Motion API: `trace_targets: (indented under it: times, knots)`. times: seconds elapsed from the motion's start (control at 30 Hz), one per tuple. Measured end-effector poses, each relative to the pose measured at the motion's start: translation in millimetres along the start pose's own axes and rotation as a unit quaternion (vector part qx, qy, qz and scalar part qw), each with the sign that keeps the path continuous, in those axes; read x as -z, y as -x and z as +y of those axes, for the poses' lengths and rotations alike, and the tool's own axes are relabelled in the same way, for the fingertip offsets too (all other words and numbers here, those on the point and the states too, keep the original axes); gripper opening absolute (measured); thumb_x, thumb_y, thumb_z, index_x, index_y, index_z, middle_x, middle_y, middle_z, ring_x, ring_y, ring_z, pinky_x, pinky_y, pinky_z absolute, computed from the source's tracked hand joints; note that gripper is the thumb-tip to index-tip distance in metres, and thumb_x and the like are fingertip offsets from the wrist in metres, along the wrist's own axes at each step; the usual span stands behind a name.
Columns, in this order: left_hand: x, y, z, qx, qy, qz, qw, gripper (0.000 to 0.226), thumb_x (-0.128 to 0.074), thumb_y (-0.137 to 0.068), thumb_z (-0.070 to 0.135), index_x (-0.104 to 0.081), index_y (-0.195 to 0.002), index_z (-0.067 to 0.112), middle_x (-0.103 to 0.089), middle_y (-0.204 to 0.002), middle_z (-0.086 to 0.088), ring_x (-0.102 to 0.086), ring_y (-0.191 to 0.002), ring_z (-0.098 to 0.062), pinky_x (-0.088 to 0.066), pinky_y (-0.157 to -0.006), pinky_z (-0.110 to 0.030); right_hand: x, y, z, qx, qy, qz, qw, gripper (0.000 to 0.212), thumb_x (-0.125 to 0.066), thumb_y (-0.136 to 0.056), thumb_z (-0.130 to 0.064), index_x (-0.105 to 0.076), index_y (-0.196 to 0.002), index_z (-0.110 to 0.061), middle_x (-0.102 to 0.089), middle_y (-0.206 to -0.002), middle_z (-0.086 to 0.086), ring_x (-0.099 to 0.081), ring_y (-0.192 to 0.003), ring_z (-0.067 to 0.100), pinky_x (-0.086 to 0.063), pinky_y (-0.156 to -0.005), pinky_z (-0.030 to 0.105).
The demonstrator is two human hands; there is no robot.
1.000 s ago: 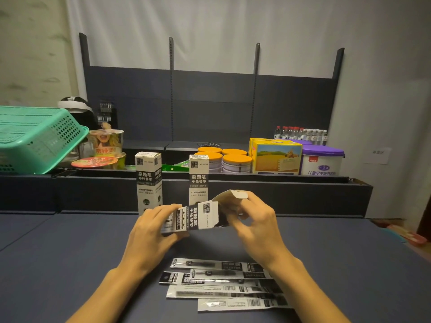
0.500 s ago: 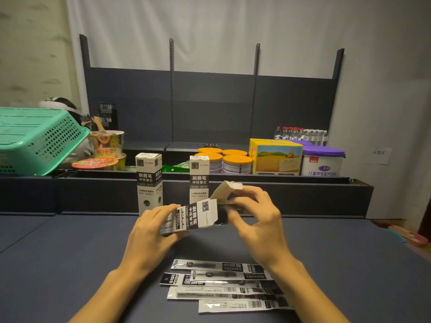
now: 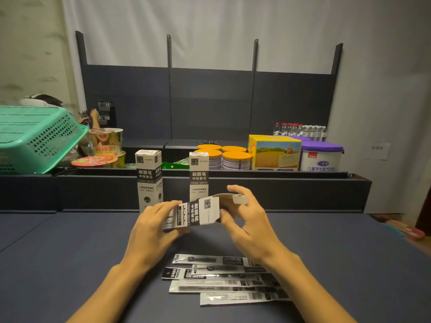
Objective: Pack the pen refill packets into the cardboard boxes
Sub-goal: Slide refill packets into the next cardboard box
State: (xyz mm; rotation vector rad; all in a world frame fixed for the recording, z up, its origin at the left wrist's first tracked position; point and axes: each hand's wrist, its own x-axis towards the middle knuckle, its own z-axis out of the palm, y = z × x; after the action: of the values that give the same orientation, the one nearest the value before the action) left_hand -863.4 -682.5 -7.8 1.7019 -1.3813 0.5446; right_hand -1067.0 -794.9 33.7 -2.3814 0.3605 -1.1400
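At centre frame the left hand (image 3: 154,226) grips the closed end of a cardboard box (image 3: 193,214) held on its side, while the right hand (image 3: 247,220) pinches the open end by its raised flap (image 3: 238,198). Below, towards the bottom of the frame, several pen refill packets (image 3: 224,279) lie loose on the dark table (image 3: 70,252), not yet packed. Two more boxes (image 3: 149,178) stand upright just behind the hands, flaps shut, perhaps already filled. Packing looks partly done.
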Motion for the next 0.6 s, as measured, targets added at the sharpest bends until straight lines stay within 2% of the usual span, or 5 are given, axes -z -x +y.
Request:
trace_targets:
  times: [0.2, 0.3, 0.4, 0.5, 0.6]
  knots:
    - [3, 0, -6, 0.047, -0.001, 0.010, 0.999, 0.063, -0.070, -0.071, 0.048, -0.057, -0.127, 0.022, -0.065, -0.112, 0.002, -0.051, -0.092, -0.013, -0.048, -0.077, -0.036, 10, -4, -4, 0.098, -0.017, 0.164, 0.981, 0.023, -0.059, -0.088, -0.021, -0.066, -0.109, -0.015, -0.059, -0.109, 0.000, -0.061, -0.092, 0.009, -0.051, -0.075, 0.016]
    - [5, 0, -3, 0.056, 0.001, 0.017, 0.998, 0.065, -0.063, -0.070, 0.055, -0.057, -0.127, 0.023, -0.065, -0.109, 0.001, -0.051, -0.090, -0.014, -0.046, -0.074, -0.036, 26, -6, 0, 0.048, -0.020, 0.183, 0.982, 0.005, -0.066, -0.088, -0.013, -0.068, -0.090, -0.017, -0.066, -0.086, -0.003, -0.062, -0.075, 0.008, -0.049, -0.063, 0.015]
    - [6, 0, -2, 0.056, 0.002, 0.022, 0.998, 0.065, -0.062, -0.070, 0.056, -0.057, -0.126, 0.023, -0.065, -0.108, 0.001, -0.050, -0.088, -0.013, -0.044, -0.072, -0.033, 41, -4, 9, -0.104, -0.002, 0.002, 0.995, 0.010, -0.071, -0.086, -0.019, -0.069, -0.082, -0.028, -0.069, -0.078, -0.009, -0.062, -0.070, 0.001, -0.046, -0.066, 0.014]
    - [5, 0, -1, 0.054, 0.002, 0.019, 0.998, 0.063, -0.064, -0.070, 0.055, -0.057, -0.124, 0.023, -0.066, -0.106, 0.000, -0.049, -0.087, -0.012, -0.042, -0.072, -0.032, 44, 2, 20, -0.200, 0.104, -0.235, 0.946, 0.012, -0.074, -0.081, -0.037, -0.071, -0.090, -0.029, -0.070, -0.085, -0.010, -0.062, -0.074, 0.000, -0.046, -0.069, 0.017]
    - [4, 0, 1, 0.054, 0.000, 0.020, 0.998, 0.059, -0.073, -0.072, 0.046, -0.057, -0.124, 0.023, -0.065, -0.106, -0.001, -0.048, -0.088, -0.012, -0.042, -0.073, -0.032, 39, 6, 19, -0.221, 0.133, -0.332, 0.907, 0.023, -0.074, -0.079, -0.044, -0.070, -0.096, -0.028, -0.063, -0.085, -0.013, -0.060, -0.078, 0.002, -0.044, -0.070, 0.019]
